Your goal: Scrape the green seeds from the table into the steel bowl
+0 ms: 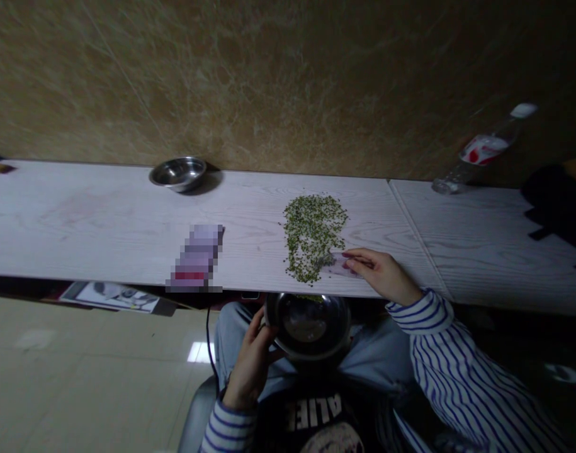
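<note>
A metal bowl is held below the front edge of a pale wood-grain desk by a person's left hand, its grip closed on the rim, with a small heap of green bits inside along the side nearest the desk. Above it, on the desktop, lies a loose, roughly rectangular spread of small green pieces, its long axis running from the wall side toward the person. The right hand, in a blue-and-white striped sleeve, pinches a thin, translucent flat piece between thumb and fingers, the grip nearly closed; the piece points left, its long axis roughly along the desk, its far end at the near right corner of the spread. A second, shiny round metal bowl sits near the marbled brown wall, with no contents visible. Left of the spread lies an oblong purple item, pixelated, its long axis slanting toward the near edge. To the right, a clear plastic bottle with a white cap and a red-and-white label stands by the wall.
</note>
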Demonstrator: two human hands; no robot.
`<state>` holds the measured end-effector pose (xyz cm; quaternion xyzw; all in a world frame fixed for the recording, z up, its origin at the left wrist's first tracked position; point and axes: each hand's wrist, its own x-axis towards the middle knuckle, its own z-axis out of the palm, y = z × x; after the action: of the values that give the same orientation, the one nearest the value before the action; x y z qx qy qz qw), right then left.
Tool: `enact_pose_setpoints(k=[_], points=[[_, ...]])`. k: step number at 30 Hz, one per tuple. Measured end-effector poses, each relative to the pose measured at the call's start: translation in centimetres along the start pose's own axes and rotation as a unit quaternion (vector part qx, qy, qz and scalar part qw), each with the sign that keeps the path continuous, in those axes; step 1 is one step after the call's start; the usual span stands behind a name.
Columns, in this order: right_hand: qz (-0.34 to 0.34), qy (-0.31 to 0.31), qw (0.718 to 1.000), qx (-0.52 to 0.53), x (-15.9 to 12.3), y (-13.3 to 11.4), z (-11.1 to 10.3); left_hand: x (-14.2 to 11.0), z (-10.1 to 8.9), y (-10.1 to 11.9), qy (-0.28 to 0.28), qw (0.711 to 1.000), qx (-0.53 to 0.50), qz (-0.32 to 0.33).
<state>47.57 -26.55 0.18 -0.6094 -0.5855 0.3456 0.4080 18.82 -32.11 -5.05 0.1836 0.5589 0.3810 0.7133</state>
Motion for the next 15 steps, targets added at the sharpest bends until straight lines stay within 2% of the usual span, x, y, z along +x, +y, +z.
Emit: enact_pose_setpoints(k=[8,15], points=[[0.020,0.062,0.998,-0.027,-1.7,1.2,-1.6,0.0,-0.3,-0.2,-0.015,1.000,0.012,0.004],[0.025,0.064,0.997,-0.021,-2.3,1.5,-0.7,0.0,0.1,-0.2,-0.010,0.999,0.031,-0.007]])
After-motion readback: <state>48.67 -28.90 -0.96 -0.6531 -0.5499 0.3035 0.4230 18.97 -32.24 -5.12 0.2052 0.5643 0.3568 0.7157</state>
